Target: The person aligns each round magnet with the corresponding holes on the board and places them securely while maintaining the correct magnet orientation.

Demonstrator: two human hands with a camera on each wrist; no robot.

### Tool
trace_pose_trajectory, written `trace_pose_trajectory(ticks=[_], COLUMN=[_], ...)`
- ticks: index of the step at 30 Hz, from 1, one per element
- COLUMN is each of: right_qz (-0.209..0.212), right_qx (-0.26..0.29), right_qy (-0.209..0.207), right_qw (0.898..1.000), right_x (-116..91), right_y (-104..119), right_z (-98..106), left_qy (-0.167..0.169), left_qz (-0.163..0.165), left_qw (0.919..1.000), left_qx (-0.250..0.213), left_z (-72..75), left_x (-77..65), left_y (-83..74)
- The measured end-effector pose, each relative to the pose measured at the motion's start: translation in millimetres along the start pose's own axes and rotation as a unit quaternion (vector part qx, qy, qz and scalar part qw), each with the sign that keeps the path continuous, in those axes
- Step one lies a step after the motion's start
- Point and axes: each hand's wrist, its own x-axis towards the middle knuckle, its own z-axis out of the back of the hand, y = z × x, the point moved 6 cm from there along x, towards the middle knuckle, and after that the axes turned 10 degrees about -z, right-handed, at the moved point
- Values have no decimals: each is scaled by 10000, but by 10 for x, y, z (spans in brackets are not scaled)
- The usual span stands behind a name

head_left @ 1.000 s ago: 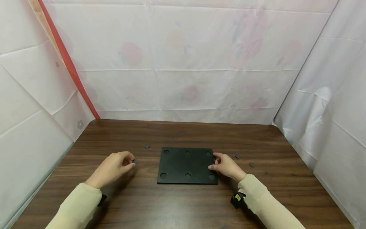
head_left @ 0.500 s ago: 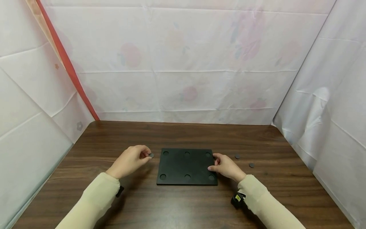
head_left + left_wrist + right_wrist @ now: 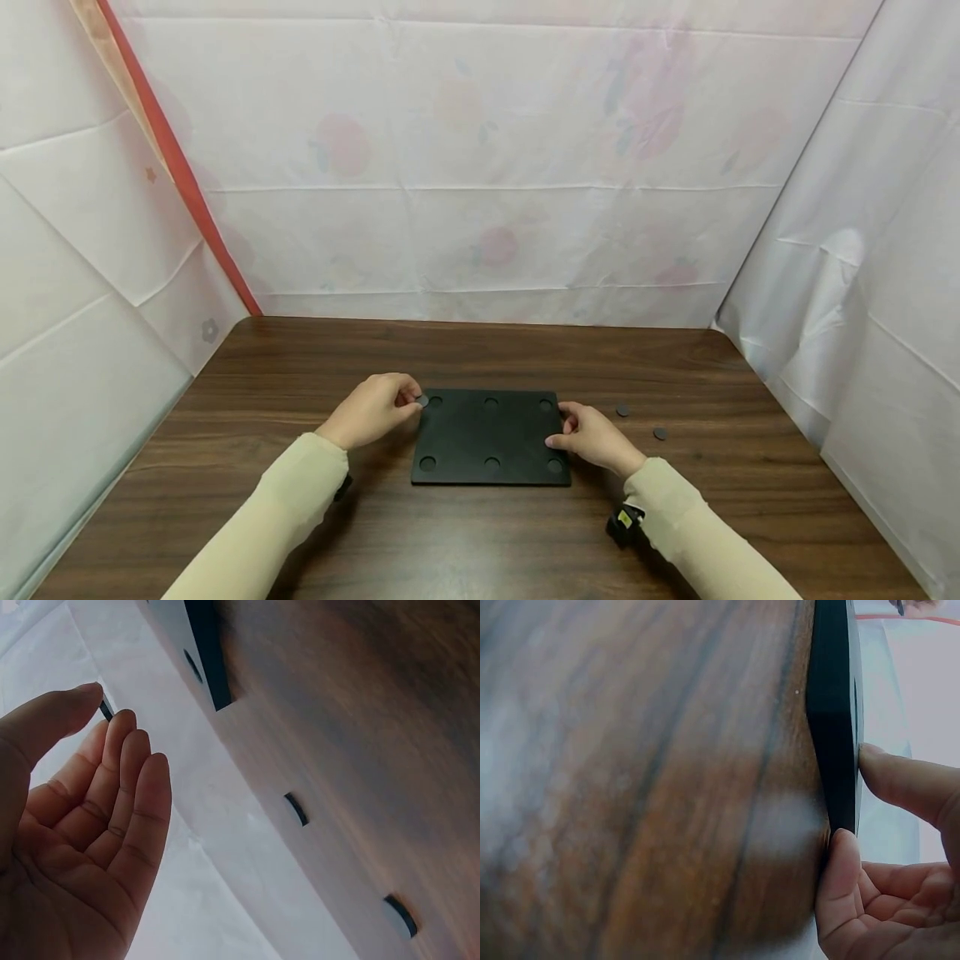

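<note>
My left hand [image 3: 372,410] pinches a small dark disc [image 3: 422,401] between thumb and fingertips, at the far left corner of a black rectangular board [image 3: 487,433]. The disc overlaps the board's edge beside a round recess [image 3: 435,402]. In the left wrist view the disc [image 3: 106,710] shows as a thin edge between thumb and index finger. My right hand [image 3: 596,437] grips the board's right edge, thumb on its top face. The right wrist view has the thumb [image 3: 900,780] on the board and a finger at its side.
To the right of the board, two dark discs [image 3: 622,411] [image 3: 660,433] lie on the brown wooden table [image 3: 480,542]. Two discs [image 3: 297,809] [image 3: 400,916] on the table also show in the left wrist view. White cloth [image 3: 450,250] hangs behind and on both sides.
My left hand has carried the disc rightward and slightly away from me, from the table's left part up to the board's corner. My right hand stays on the board's edge.
</note>
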Motion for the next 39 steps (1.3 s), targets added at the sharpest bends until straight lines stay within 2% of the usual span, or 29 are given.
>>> trace_pose_trajectory(ticks=[20, 39], right_qz=[3, 18], right_qx=[-43, -87], right_qy=[47, 70], right_qw=[10000, 9999], right_x=[-11, -22], right_y=[26, 31], right_z=[20, 20], left_qy=[315, 602], left_qz=[198, 322], left_qw=[9990, 9958], left_qx=[244, 617], left_z=[-223, -297], left_x=[251, 324], left_y=[119, 115])
